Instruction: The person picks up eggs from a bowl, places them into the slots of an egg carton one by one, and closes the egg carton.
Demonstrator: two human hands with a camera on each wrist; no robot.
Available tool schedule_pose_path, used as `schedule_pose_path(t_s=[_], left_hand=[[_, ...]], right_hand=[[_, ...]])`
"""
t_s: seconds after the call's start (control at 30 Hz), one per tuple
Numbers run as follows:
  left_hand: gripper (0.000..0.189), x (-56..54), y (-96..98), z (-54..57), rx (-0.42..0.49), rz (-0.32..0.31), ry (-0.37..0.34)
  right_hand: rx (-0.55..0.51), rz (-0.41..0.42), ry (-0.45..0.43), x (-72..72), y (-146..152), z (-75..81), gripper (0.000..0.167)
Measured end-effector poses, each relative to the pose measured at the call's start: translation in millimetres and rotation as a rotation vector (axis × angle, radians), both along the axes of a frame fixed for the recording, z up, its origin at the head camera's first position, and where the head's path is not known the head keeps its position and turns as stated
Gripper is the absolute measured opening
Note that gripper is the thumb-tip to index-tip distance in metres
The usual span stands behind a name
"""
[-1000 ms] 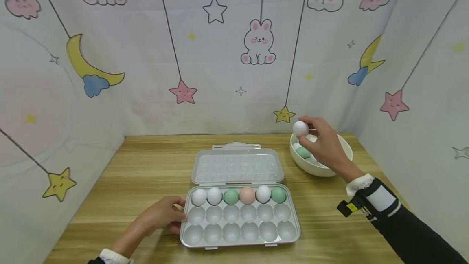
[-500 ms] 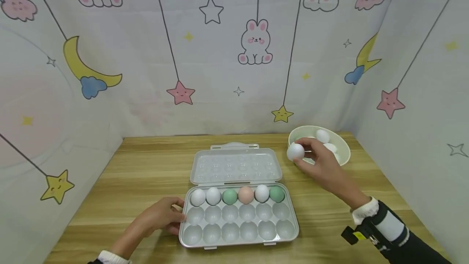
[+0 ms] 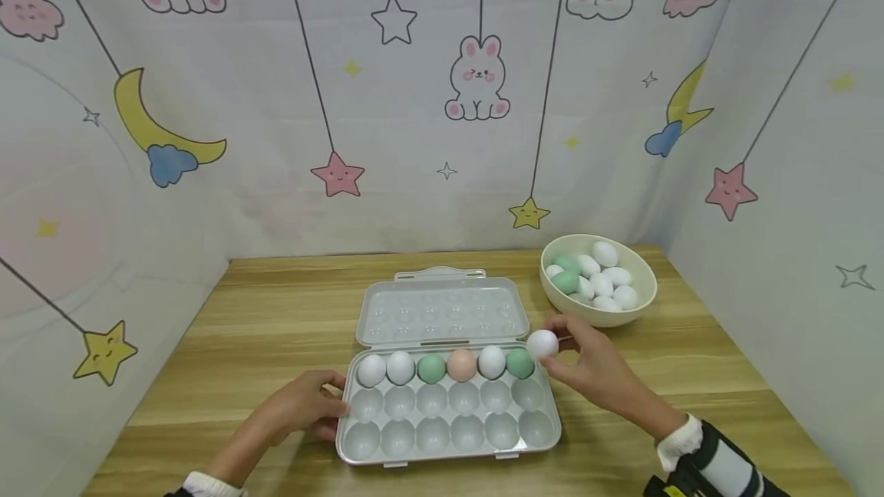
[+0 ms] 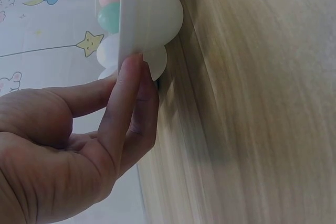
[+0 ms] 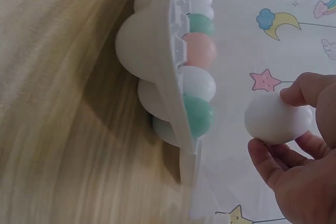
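A white egg [image 3: 542, 345] is pinched between the thumb and fingers of my right hand [image 3: 595, 370], just off the upper right corner of the open egg box [image 3: 449, 457]. In the right wrist view the egg [image 5: 273, 118] is held apart from the box. My left hand [image 3: 304, 405] grips the box's left rim, thumb and fingers on either side of it, as the left wrist view shows. The back row holds several eggs: white ones, two green [image 3: 431, 368] and one pink [image 3: 461, 365]. Both front rows have bare cups.
A cream bowl [image 3: 599, 319] with several white and green eggs stands at the back right of the wooden table [image 3: 290, 313]. The box's clear lid [image 3: 442, 311] lies folded back behind it. A patterned cloth [image 3: 407, 221] encloses the table's back and sides.
My right hand has carried the white egg from over the bowl down and left to the box's corner, uncovering the bowl. My left hand has stayed on the rim.
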State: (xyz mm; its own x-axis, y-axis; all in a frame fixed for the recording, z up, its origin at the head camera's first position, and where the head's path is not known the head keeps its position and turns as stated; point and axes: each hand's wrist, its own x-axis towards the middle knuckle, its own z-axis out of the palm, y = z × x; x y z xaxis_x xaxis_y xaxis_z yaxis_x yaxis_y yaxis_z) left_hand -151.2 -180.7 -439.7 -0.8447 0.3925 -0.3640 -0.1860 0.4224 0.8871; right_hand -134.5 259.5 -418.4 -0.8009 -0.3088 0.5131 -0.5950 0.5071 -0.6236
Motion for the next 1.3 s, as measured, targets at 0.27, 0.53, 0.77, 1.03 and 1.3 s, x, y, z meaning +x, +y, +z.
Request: schedule_pose_path(t_s=[0.27,0.53,0.77,1.03,1.3], left_hand=[[0.034,0.4,-0.3,0.8,-0.008,0.01,0.001],[0.034,1.5,0.4,-1.8,0.0,0.004,-0.004],[0.035,2.1,0.6,1.2,0.005,0.007,0.002],[0.035,2.5,0.2,0.6,0.017,0.005,-0.004],[0.035,1.5,0.5,0.6,0.01,0.006,0.0]], right_hand=[[0.013,0.038,-0.051,3.7,-4.8,-27.6,0.039],[0.138,0.02,0.048,8.3,-7.6,-43.1,0.038],[0.24,-0.065,-0.006,13.0,-11.3,-47.0,0.035],[0.328,-0.116,-0.014,15.0,-10.2,-53.0,0.034],[0.38,-0.119,0.021,13.2,-8.5,-58.1,0.037]])
